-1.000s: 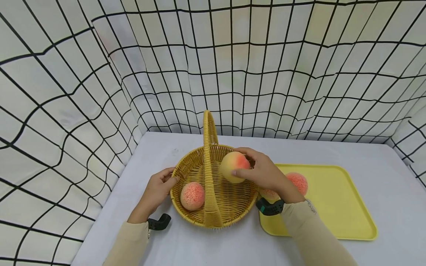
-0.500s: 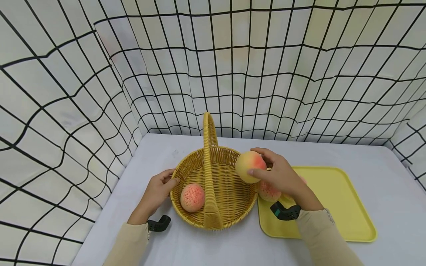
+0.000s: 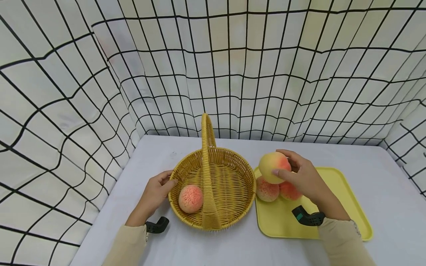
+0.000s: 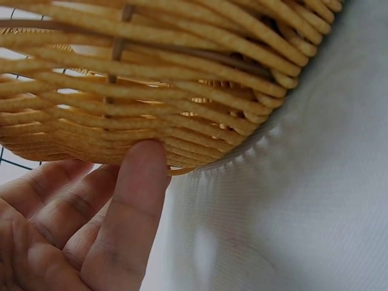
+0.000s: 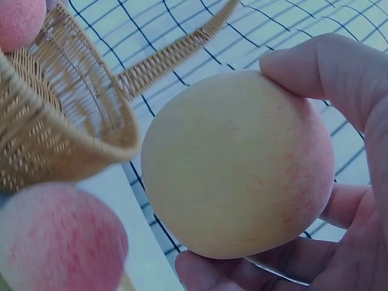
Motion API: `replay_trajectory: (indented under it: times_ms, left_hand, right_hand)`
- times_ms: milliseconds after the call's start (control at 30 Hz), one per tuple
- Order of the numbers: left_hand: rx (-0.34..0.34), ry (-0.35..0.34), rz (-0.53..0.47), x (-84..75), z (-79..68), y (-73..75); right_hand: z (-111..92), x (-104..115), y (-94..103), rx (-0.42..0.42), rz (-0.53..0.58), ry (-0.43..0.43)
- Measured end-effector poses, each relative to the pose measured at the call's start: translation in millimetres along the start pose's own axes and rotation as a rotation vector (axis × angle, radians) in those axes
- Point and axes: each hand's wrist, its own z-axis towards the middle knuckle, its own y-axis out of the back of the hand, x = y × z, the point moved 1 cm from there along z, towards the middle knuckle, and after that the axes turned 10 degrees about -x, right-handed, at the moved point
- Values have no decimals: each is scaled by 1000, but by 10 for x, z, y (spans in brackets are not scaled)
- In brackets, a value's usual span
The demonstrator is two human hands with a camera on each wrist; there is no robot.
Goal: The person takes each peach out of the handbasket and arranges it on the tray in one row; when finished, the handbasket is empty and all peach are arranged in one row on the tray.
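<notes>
A yellow peach with a red blush (image 3: 273, 167) is held in my right hand (image 3: 306, 177), above the left part of the yellow tray. In the right wrist view, thumb and fingers grip that peach (image 5: 230, 163) from its right side. My left hand (image 3: 154, 194) pinches the left rim of a wicker basket (image 3: 229, 188); the left wrist view has the thumb against the basket weave (image 4: 182, 115). One pink speckled peach (image 3: 190, 198) lies in the basket, left of its tall handle. Two reddish peaches (image 3: 267, 190) (image 3: 290, 191) rest on the tray, partly covered by the held one.
Right beside the basket lies the yellow tray (image 3: 332, 218), on a white-covered table (image 3: 233, 247). The basket handle (image 3: 208, 173) arches high over its middle. White walls with black netting (image 3: 266, 85) stand behind and at the sides.
My right hand has carried the yellow peach from over the basket's right half to above the tray. My left hand keeps its grip on the rim.
</notes>
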Motion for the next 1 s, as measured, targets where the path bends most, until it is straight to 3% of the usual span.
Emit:
replay_trajectory:
  times_ms: [567,1000]
  left_hand:
    - [-2,5,17,24,7,-6]
    - [-3,-1,18,13,-7,1]
  right_hand:
    - [-154,-347,414,-99,-93,-30]
    - [-203,-558,578,-156,-74,-67]
